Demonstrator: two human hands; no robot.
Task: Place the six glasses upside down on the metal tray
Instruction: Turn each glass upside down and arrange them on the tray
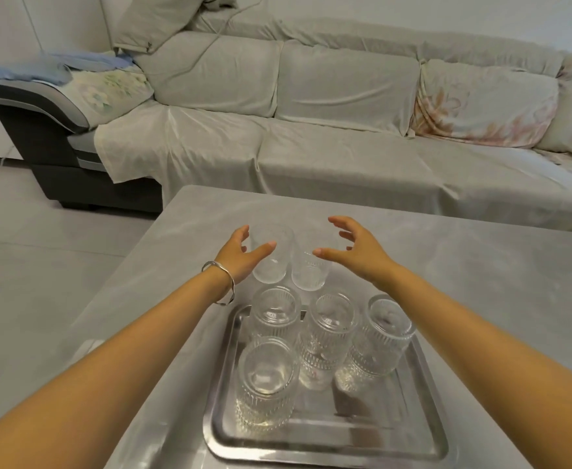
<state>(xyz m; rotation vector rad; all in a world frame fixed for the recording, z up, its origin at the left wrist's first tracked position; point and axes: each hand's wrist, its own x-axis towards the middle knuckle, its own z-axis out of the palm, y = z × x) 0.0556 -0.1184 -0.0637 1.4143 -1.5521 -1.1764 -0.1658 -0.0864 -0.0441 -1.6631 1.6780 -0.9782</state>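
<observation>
— What are the left hand's (240, 255) fingers (262, 251) doing?
— Spread wide, curled around the left smooth glass (271, 262) on the surface (481, 282); whether they touch it, I cannot tell.

— And the right hand (355, 248)?
— Its fingers (340, 225) are splayed too, gripping nothing, just right of the second smooth glass (310, 270), which stands beside the first.

— The rest?
— Nearer than both sets of fingers, four ribbed glasses (332, 333) sit upside down on the metal tray (328, 445).
</observation>
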